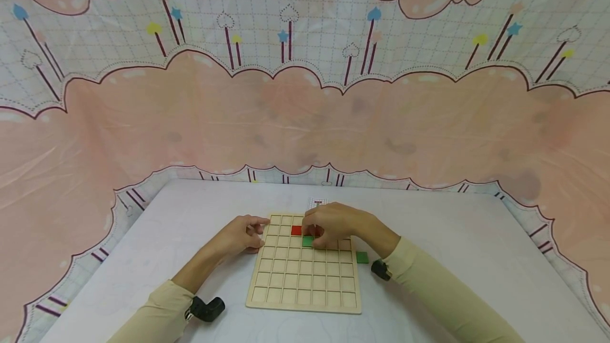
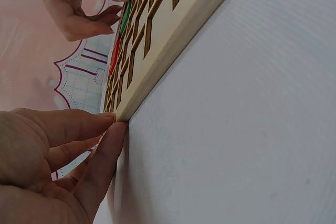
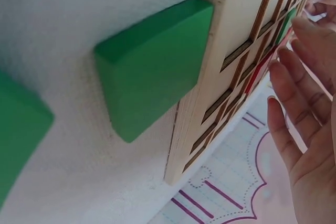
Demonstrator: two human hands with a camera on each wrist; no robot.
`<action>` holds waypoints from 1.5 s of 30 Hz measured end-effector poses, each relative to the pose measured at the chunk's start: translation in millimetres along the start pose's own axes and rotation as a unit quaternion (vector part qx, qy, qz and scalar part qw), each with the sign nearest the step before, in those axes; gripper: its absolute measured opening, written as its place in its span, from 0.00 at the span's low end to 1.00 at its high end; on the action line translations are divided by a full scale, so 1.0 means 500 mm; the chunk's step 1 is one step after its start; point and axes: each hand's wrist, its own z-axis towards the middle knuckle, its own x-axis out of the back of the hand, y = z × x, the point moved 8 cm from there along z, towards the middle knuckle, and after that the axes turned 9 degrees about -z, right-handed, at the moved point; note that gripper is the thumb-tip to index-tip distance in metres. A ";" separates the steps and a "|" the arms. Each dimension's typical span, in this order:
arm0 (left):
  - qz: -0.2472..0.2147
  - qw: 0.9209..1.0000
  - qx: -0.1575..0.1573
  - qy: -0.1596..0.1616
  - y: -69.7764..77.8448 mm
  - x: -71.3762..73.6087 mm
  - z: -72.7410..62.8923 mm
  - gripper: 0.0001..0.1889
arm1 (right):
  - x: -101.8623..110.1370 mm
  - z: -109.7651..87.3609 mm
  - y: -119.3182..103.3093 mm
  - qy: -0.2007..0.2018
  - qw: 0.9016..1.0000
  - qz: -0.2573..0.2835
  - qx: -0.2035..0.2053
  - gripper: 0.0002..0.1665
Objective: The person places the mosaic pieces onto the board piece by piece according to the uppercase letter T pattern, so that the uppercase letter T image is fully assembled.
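A pale wooden grid board [image 1: 305, 282] lies flat on the table. My left hand [image 1: 242, 234] touches its left edge with thumb and forefinger, seen closely in the left wrist view. Over the board's upper part is my right hand [image 1: 331, 222], its thumb and bent forefinger apart at a green square tile [image 1: 307, 241]. That tile lies in a cell, and the thumb tip is at its edge. One row farther back sits a red square tile [image 1: 296, 230]; more red shows partly behind the right fingers.
Against the board's right side lies a loose green tile [image 3: 152, 66]. Another green tile [image 3: 18, 129] is cut off at the right wrist view's left edge. Behind the board is a small printed card [image 1: 317, 202], partly covered by the right hand. A patterned cloth [image 1: 305, 120] hangs behind the table.
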 end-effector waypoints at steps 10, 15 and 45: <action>-0.005 1.000 -0.003 -0.002 0.001 0.000 0.000 0.31 | 0.004 -0.004 0.003 0.001 1.000 0.028 0.000 0.09; -0.001 1.000 -0.003 0.000 -0.001 0.000 0.002 0.31 | 0.004 -0.012 0.008 0.000 0.999 0.049 -0.011 0.08; 0.001 1.000 -0.003 0.003 -0.001 0.000 0.001 0.31 | 0.002 -0.155 0.058 0.007 0.994 0.080 -0.077 0.08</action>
